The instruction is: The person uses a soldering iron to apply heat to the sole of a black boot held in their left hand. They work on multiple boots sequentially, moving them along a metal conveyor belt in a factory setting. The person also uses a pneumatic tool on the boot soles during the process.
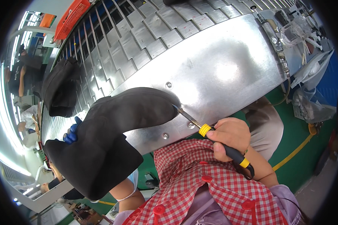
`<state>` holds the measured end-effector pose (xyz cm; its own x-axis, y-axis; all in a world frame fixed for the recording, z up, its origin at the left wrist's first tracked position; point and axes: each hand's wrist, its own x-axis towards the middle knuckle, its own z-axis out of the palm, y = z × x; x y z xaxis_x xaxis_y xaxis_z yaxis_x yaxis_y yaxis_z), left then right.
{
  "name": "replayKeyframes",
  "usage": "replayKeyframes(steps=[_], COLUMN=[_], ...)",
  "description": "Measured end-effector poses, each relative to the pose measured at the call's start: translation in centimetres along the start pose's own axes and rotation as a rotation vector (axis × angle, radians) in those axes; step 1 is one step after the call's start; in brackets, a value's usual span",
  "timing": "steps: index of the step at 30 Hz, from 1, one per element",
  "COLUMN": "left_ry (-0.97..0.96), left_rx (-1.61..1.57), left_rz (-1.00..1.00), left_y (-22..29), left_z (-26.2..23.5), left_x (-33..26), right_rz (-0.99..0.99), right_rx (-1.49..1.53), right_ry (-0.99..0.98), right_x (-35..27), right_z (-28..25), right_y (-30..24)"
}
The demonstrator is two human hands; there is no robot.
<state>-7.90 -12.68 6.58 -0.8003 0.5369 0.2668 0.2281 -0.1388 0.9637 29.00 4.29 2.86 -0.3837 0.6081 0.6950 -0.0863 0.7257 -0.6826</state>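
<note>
Dark boot (109,129): we log it left of centre, sole-and-toe part lying over the near left portion of a bare metal plate (229,67), shaft running toward the near left; whether it rests on the plate we cannot tell. Our left hand (71,133), in a blue glove, curls its fingertips over the far left side of the shaft, grasping it; the rest of that hand is hidden behind the boot. Our right hand (233,135), bare, is wrapped around the handle of a black-and-yellow tool (205,130), whose slim metal tip meets the toe at its right end. Beyond the plate we record a slatted metal conveyor (154,47), with a second dark boot (60,88) at its left and an orange-red basket (69,20) far left. At far right we note a metal fitting (273,35) on a hose and clear plastic bags (313,105).
</note>
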Motion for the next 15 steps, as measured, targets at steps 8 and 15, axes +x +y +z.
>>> replayKeyframes(steps=[8,15], left_ry=[-0.017,-0.041], left_rx=[0.092,0.006], left_rz=[0.013,-0.035], left_y=[-0.3,-1.5], left_z=[0.1,-3.1], left_x=[0.0,1.8], right_rz=[0.010,0.051], right_rx=[0.062,-0.033], right_ry=[-0.005,0.104], right_x=[-0.4,-0.1], right_z=[-0.2,0.3], right_y=[-0.9,0.2])
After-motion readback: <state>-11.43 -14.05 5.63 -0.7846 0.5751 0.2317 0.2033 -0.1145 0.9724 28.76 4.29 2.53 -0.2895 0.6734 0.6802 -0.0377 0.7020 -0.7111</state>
